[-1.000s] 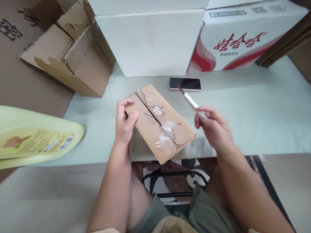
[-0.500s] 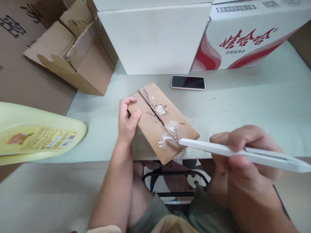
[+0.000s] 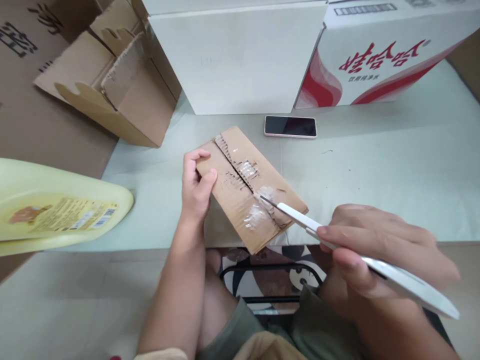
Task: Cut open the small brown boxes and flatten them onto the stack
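view from above a person's own two hands at a pale green desk (image 3: 375, 165); the left hand (image 3: 195, 187) grips the near-left end of a small flat cardboard box (image 3: 228, 200), its fingers (image 3: 193, 157) curled shut over the far edge and the thumb pressed on top, seemingly to steady it; the box lies slantwise at the desk's front edge, one corner jutting past it toward the person's lap; the right hand (image 3: 375, 245) is closed around the handle of a slim white knife (image 3: 300, 218), held low like a pen so the thin blade tip meets the crumpled clear tape (image 3: 258, 215) along the box's torn centre seam; a dark-screened phone (image 3: 290, 126) lies flat just beyond the box; behind it stand a plain white box (image 3: 232, 60) and a red-and-white carton (image 3: 375, 55); an open brown carton (image 3: 120, 95) sits at far left; a yellow bottle (image 3: 56, 210) lies on its side at the left edge, well apart from the hands.
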### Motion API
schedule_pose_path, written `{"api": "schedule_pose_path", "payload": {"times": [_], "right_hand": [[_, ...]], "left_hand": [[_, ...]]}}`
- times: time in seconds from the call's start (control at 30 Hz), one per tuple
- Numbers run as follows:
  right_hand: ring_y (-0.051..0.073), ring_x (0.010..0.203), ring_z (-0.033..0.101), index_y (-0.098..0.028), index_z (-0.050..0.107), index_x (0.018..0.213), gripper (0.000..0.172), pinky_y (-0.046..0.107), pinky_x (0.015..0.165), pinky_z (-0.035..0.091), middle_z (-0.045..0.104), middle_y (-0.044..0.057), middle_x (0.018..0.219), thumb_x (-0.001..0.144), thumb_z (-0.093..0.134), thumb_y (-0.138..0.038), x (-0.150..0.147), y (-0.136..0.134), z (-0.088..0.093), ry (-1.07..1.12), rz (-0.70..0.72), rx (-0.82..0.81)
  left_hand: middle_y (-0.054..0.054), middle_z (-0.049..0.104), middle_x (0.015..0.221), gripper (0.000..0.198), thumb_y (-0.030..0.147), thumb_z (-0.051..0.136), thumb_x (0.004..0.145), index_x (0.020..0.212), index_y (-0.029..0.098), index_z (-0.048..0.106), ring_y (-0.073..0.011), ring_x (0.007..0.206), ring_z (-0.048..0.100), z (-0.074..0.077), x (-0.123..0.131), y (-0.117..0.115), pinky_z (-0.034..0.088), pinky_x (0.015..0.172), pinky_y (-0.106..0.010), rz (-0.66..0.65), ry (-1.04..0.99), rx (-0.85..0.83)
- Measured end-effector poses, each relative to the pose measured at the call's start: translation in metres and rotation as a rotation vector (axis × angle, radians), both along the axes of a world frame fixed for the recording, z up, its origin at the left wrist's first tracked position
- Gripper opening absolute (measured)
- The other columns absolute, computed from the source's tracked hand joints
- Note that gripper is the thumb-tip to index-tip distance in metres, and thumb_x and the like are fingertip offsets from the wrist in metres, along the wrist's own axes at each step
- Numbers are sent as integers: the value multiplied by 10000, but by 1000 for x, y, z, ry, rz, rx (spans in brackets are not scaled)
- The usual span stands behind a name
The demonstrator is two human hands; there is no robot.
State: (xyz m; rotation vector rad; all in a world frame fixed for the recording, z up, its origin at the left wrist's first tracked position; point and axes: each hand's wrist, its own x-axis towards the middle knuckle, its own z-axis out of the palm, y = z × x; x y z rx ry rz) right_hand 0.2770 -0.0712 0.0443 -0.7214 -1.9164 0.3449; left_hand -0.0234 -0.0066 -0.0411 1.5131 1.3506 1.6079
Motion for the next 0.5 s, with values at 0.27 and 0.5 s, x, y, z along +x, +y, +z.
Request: {"api": "schedule_pose_path", "payload": {"times": [0.27, 0.5], "right_hand": [[110, 471, 555, -171, 739, 927, 142, 264, 477, 477, 563, -27, 589, 902, 657, -58, -13, -6, 10, 50, 0, -57], [106, 492, 530, -180, 740, 937, 149, 267, 482, 463, 563, -27, 618, 890, 672, -56, -8, -10, 12, -11, -55, 13]], "left_hand": [[-60, 589, 1135, 485, 614, 745, 849, 1184, 296, 596, -225, 894, 541, 0, 0, -1, 487, 766, -374, -15, 23, 1], [-56, 597, 1141, 473, 612, 741, 861, 1191, 304, 600, -221, 899, 542, -1, 1, 0, 496, 758, -367, -12, 25, 34]]}}
